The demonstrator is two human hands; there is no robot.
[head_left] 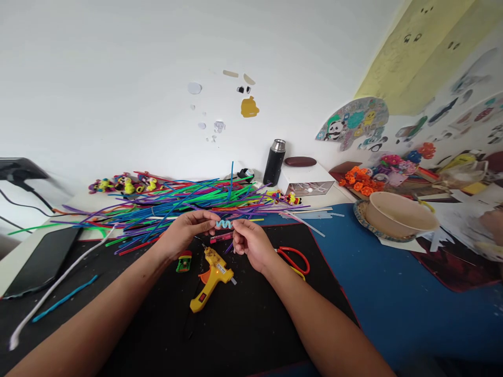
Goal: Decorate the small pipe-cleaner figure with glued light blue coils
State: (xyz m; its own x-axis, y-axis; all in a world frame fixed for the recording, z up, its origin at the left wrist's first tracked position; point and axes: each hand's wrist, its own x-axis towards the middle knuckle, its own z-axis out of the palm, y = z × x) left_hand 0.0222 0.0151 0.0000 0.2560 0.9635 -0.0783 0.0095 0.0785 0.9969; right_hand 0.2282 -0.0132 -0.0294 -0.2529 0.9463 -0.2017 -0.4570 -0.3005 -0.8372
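Note:
Between my two hands, a light blue pipe cleaner (224,224) is bent into a small wavy coil. My left hand (195,229) pinches its left end, and my right hand (252,243) grips the right end. Just below them a yellow hot glue gun (214,278) lies on the black mat (251,335), a glue stick poking from its back. Left of the gun is a small green and red item (184,262) whose kind I cannot make out. Scissors with red and yellow handles (294,261) lie beyond my right wrist, partly hidden.
Many coloured pipe cleaners (165,207) are heaped behind my hands. A white strip (58,290), a blue twisted pipe cleaner (65,298) and a dark tablet (41,262) lie at left. A black thermos (274,163), a white box (306,178) and a beige bowl (401,212) stand at right.

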